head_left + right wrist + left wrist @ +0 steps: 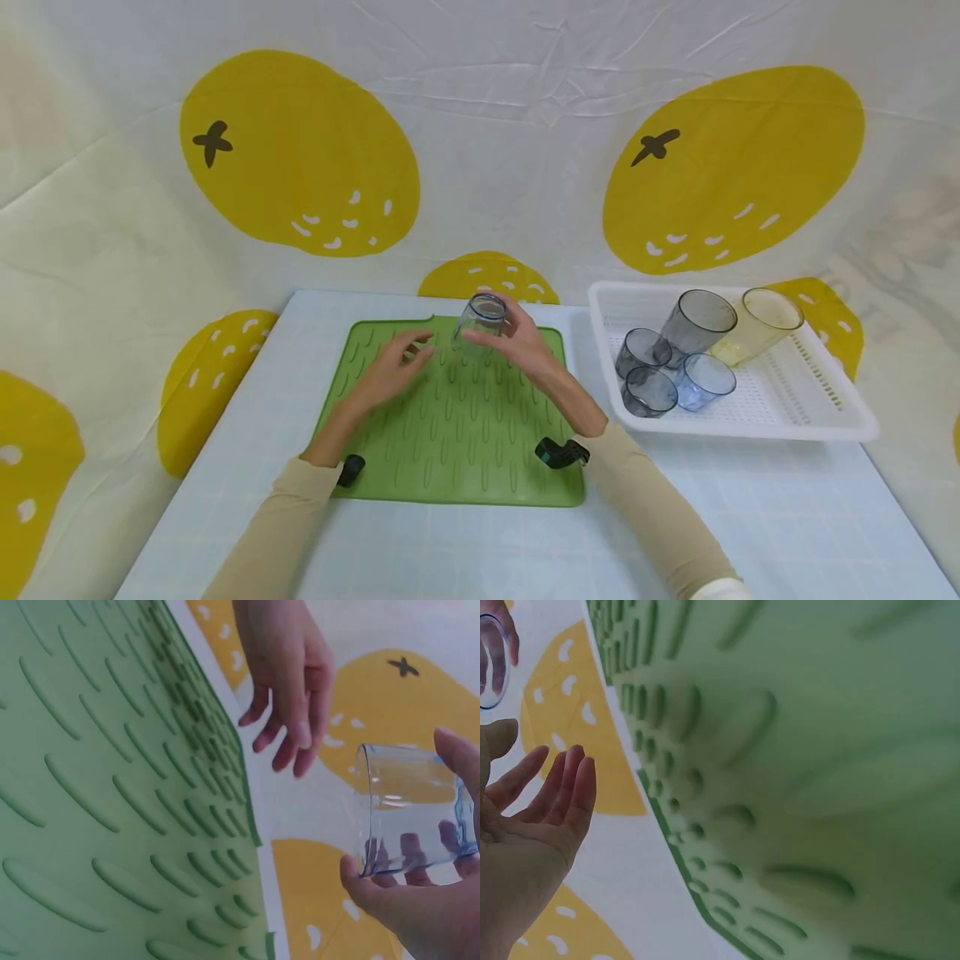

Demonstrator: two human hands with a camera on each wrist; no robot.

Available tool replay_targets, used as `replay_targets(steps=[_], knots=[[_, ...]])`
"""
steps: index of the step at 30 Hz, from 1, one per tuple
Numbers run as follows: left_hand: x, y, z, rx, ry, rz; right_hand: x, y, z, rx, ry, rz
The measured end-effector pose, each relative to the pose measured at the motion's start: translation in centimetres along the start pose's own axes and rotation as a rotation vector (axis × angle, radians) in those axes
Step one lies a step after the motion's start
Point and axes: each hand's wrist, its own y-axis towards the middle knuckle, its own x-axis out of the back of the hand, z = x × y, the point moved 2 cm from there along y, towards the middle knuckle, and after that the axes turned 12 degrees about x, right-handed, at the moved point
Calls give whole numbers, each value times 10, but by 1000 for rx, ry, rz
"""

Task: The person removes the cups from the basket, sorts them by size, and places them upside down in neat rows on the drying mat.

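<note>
In the head view my right hand (525, 342) holds a small clear glass with a bluish tint (471, 329) above the far part of a green ridged mat (465, 450). The right wrist view has this glass (409, 806) lying between the thumb and the fingers, which curl round its side. Left of it, my left hand (393, 367) hovers over the mat, apart from the glass. Its fingers are loosely bent and hold nothing. The left wrist view shows that same palm (536, 832) bare, with part of the glass (493, 664) at the upper left edge.
A white plastic basket (750, 429) stands right of the mat. In it are two tall glasses, one grey (697, 325) and one yellow (757, 329), two short grey glasses (648, 392) and a short blue glass (705, 383). A lemon-patterned cloth (517, 183) hangs behind the table.
</note>
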Motion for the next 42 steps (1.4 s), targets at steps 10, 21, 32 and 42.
replay_targets(steps=[10,21,32,42], knots=[[27,-4,32,107,92,-34,-8,12,-4,12,17,-14],[51,-20,52,222,307,-90,-27,26,-7,53,62,17],[64,-37,69,236,350,-50,-46,36,-15,76,79,21],[72,-41,80,133,371,23,-62,41,-26,75,65,19]])
